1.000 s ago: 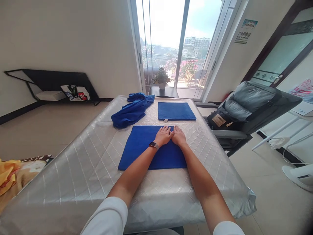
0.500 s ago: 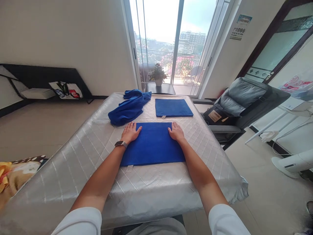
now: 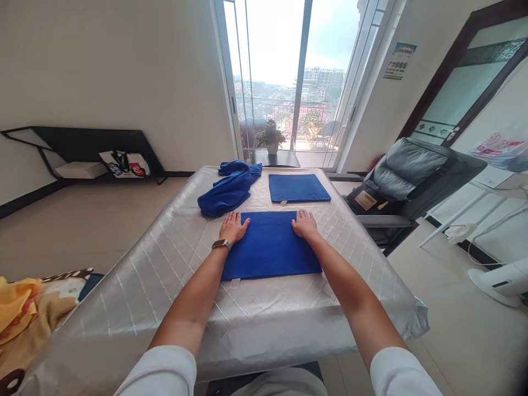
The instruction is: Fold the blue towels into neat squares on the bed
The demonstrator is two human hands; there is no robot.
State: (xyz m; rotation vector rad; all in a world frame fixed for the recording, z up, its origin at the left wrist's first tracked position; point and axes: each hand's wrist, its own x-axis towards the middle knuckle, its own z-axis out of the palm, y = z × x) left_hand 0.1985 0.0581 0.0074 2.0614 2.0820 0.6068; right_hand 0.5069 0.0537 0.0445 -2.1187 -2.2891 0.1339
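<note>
A blue towel [image 3: 268,247], folded into a flat rectangle, lies on the silver quilted cover in front of me. My left hand [image 3: 234,226] rests flat at its far left corner, fingers stretched forward and thumb on the cloth. At the far right corner my right hand [image 3: 305,223] lies the same way. Both hands are open and grip nothing. A small white tag [image 3: 235,284] sticks out at the near left edge. Beyond my hands are a crumpled blue towel [image 3: 226,192] on the left and a second folded blue towel [image 3: 299,188] on the right.
The silver cover [image 3: 165,269] spreads over the table. To the right stands a dark grey armchair [image 3: 416,176] with a black bag. A potted plant [image 3: 271,137] sits on a chair by the glass door. Patterned fabric [image 3: 49,308] lies at the lower left.
The whole view has shifted, so the table appears slightly further right and lower. Both hands remain flat at the towel's far corners. The towels have not visibly moved on the table.
</note>
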